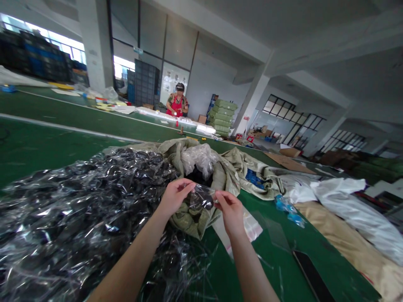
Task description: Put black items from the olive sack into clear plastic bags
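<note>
Left hand: the person's left hand (174, 196) has thumb and fingers closed in a pinch on one end of the packet.
Right hand: the person's right hand (231, 209) pinches the opposite end, fingers bent.
Packet: a small clear plastic packet with a dark, glossy content (201, 198), stretched between both hands above the sack's mouth.
Packet's long axis: roughly left to right, from hand to hand, sloping slightly down toward the right; which end is its opening, I cannot tell.
Sack: a crumpled olive-green woven sack (231, 170), open beneath and behind the packet, with a bunched translucent whitish plastic liner (201, 158) at its far side.
Heap: a broad pile of dark pieces in shiny clear wrapping (110, 201), left of the sack, reaching the left forearm.
Right of the sack: flat whitish plastic bags with a pinkish edge (253, 226), near the right wrist; farther right, a black rectangular phone-like slab (311, 274), lying diagonally.
Tabletop: a long green work surface (63, 130) under all these.
Across the table: a co-worker in a red apron (177, 107), near stacked pale-green bales (222, 115).
</note>
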`<state>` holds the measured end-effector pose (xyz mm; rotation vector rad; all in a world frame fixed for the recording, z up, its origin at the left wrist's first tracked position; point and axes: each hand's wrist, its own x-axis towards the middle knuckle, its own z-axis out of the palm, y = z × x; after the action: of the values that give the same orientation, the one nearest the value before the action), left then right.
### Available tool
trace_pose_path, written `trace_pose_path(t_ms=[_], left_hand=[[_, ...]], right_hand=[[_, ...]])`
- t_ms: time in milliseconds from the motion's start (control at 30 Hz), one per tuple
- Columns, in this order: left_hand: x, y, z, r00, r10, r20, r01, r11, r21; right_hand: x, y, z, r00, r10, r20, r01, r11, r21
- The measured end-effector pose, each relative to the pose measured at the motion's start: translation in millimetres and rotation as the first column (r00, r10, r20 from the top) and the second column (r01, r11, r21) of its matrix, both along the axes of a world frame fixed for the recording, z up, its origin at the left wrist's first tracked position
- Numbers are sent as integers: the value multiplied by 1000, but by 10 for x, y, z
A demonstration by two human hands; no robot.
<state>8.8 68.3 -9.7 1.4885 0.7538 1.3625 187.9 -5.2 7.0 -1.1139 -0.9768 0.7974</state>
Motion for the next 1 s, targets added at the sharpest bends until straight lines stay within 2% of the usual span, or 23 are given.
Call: trace_pose_path(t_ms=[200,433,600,767,1000], left_hand=[[14,15,-24,1000,-13,-3,13,1000,5],[3,9,-11,998,-66,-22,66,998,8],[25,28,-52,996,-88,-16,88,995,39],[30,28,-85,993,-117,-5,118,992,51],[22,-8,-39,988,-149,34,146,986,83]], right_hand=[[10,42,-28,999,-35,-15,34,999,-20],[64,19,-52,999,26,46,-25,1000,-13],[91,40,-49,997,54,58,-53,999,-11],[91,37,-41,986,92,141,-91,996,-16],[77,24,-29,983,95,158,-99,995,16]])
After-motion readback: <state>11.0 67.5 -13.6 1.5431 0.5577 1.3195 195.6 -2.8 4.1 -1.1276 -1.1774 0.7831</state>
